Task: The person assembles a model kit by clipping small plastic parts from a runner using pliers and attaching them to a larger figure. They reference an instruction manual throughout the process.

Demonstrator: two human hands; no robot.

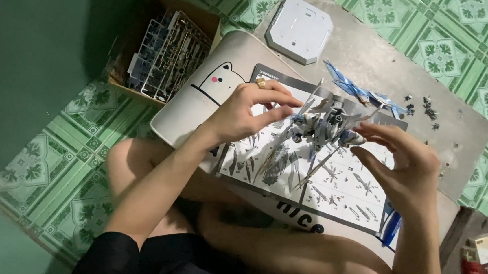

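Fingers (283,112) of the left hand (246,113) and right hand (407,167) pinch a white-and-blue plastic robot model (323,129) above the printed instruction sheet (344,191).

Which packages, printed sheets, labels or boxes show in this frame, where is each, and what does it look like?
Instruction sheet: flat on the lap desk under both hands, white with grey diagram panels and a dark header.
Cardboard box: on the floor at upper left, brown, open, packed with grey plastic part frames.
Small packet: at the right edge, boxy, pale top with red below.
Lap desk: cream, with a printed cat-face outline and pink cheeks.
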